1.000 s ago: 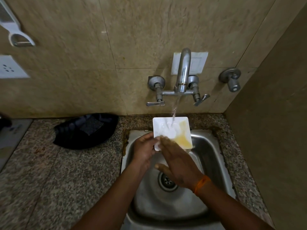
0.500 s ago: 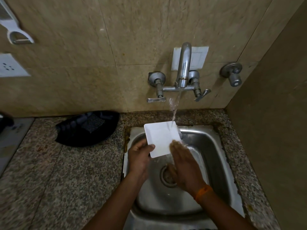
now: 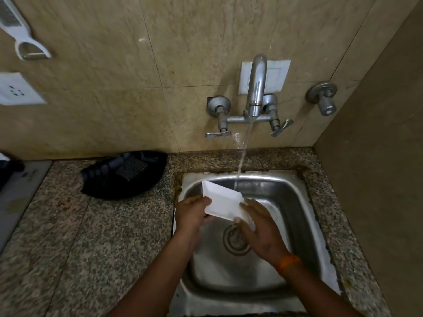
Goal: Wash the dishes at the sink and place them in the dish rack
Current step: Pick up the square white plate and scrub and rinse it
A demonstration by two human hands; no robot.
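I grip the white square plate (image 3: 223,203) by its edge with my left hand (image 3: 192,210) over the sink (image 3: 299,202), water running just behind it, while my right hand (image 3: 258,227) rubs it with straight fingers. Rinsing isn't finished, I judge; the black dish rack (image 3: 123,175) on the counter waits.

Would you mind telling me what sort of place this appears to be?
Most likely a small home kitchen: a steel sink set into a speckled granite counter, a wall-mounted tap running on a tiled wall, and the person's hands rinsing a square white plate under it.
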